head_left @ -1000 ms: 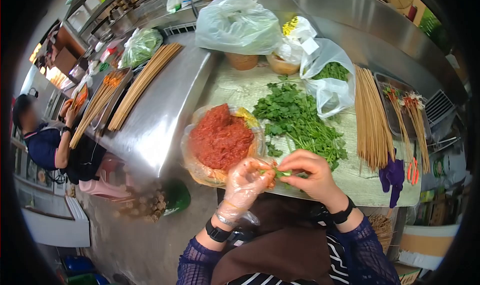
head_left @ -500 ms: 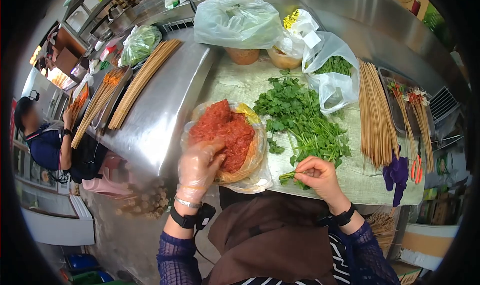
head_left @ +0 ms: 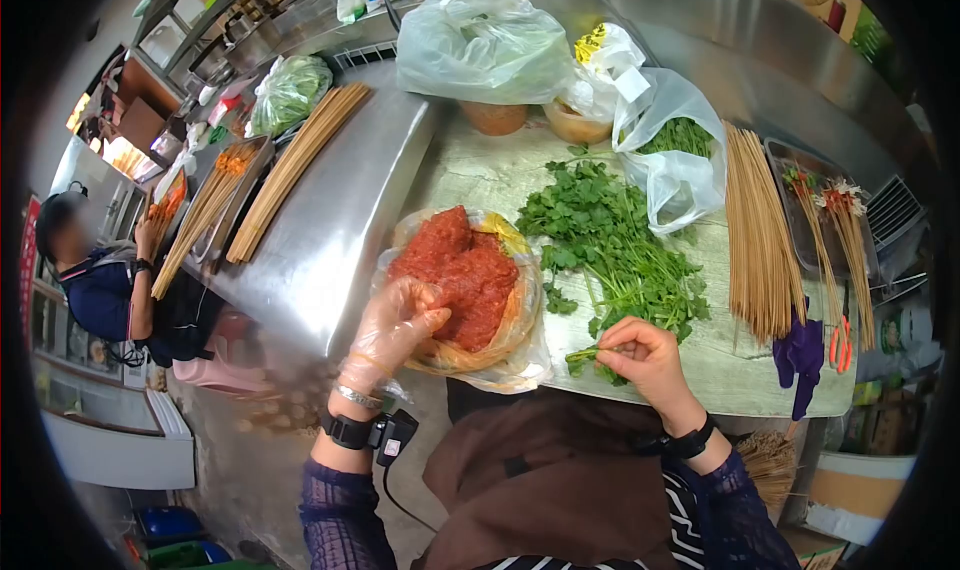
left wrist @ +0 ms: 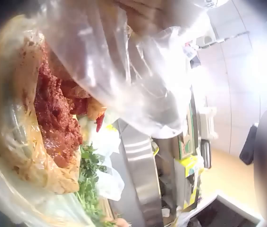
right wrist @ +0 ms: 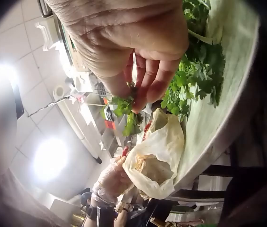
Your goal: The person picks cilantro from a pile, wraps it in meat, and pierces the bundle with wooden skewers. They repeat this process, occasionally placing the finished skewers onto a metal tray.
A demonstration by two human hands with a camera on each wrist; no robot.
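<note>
My left hand (head_left: pixel 388 332), in a clear plastic glove, is over the left edge of a heap of red minced paste (head_left: pixel 470 295). Its thumb and fingers are curled together around a bit of that paste; red shows at the fingertips (right wrist: pixel 125 152) in the right wrist view. The heap sits in a container lined with a clear plastic bag (head_left: pixel 525 315). Bare, my right hand (head_left: pixel 645 360) pinches a small folded bunch of cilantro (head_left: pixel 580 360) between thumb and fingers, leaves poking out below them in the right wrist view. Loose cilantro (head_left: pixel 610 240) lies just beyond that hand.
Bundled wooden skewers (head_left: pixel 757 235), a tray (head_left: pixel 800 165) of loaded skewers, a purple glove (head_left: pixel 800 355) and orange-handled scissors (head_left: pixel 843 340) lie to the right. Plastic bags (head_left: pixel 485 50) stand behind. At the left, another person (head_left: pixel 100 280) stands by a steel counter (head_left: pixel 330 190).
The hands were together over the green bunch; the left has moved left to the red paste and its fingers have closed up. The right still pinches the cilantro, slightly further right.
</note>
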